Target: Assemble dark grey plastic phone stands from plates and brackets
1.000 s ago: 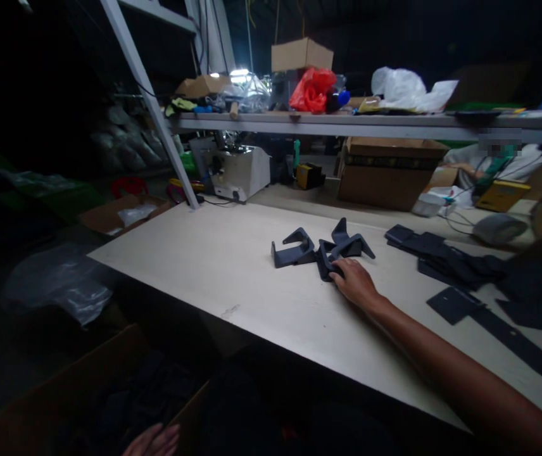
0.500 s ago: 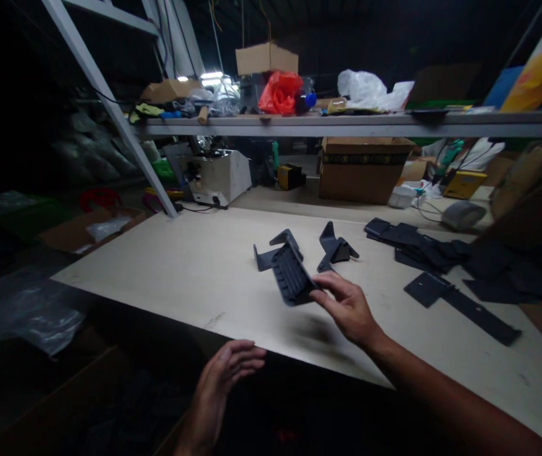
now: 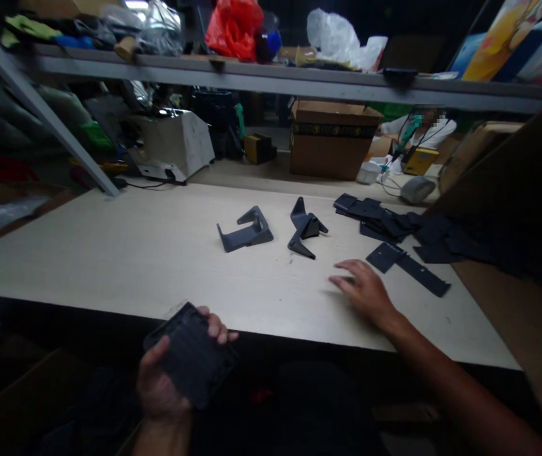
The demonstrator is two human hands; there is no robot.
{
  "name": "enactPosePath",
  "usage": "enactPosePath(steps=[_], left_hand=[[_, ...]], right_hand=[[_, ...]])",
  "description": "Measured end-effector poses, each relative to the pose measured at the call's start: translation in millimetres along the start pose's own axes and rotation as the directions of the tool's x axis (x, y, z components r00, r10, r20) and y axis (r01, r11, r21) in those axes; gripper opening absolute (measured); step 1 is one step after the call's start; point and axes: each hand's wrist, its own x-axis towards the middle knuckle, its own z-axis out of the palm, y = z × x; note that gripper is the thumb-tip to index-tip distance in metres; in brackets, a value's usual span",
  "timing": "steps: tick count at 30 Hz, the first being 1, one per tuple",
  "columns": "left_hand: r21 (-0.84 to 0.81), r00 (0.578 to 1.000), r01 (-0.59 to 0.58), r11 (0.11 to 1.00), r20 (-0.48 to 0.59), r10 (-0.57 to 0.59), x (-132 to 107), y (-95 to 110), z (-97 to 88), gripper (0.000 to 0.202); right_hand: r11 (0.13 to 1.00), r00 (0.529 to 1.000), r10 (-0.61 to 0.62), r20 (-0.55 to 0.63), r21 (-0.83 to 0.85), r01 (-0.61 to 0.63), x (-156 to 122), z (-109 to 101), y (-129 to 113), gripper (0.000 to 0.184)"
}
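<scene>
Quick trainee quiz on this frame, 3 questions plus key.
1. Which hand holds the dark ribbed plate?
2. True or false: the right hand is holding a part.
3. On the shelf, which lies further left: the red bag or the white bag?

Key: 1. The left hand. 2. False. 3. The red bag.
</scene>
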Motion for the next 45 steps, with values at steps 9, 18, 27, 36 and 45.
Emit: enactPosePath(steps=[9,18,27,36,45], left_hand=[[0.362,0.924,0.375,0.854,-0.217,-0.314,-39,-1,-46.7,0.060],[0.253,0.940,0.289,0.923,-0.258,-0.223,-49,-1,-14.2,0.091],[-0.235,0.835,-0.042,0.971,-0.542,-0.095,-49,-27,-13.2,0.093],[-0.355,0.953,0.036,0.934,-0.270,-0.139,-37,-61,-8.8,0.084],[-0.340,0.968,0.028,0.940,-0.224,-0.109,-38,-71,-13.8,0.083]], right_hand=[[0.972,0.938,0.234,-0.255,0.043,-0.230,27,-44,79,0.014],[0.819,0.894,0.431,-0.120,0.467,-0.332,5,-31,56,0.054],[0.904,0.904,0.427,0.027,-0.051,-0.425,-20,-54,48,0.052],[0.935,0.943,0.074,0.326,-0.352,0.048,27,-21,44,0.055],[0.881,0.900,0.045,0.434,-0.441,0.169,34,-6,32,0.084]])
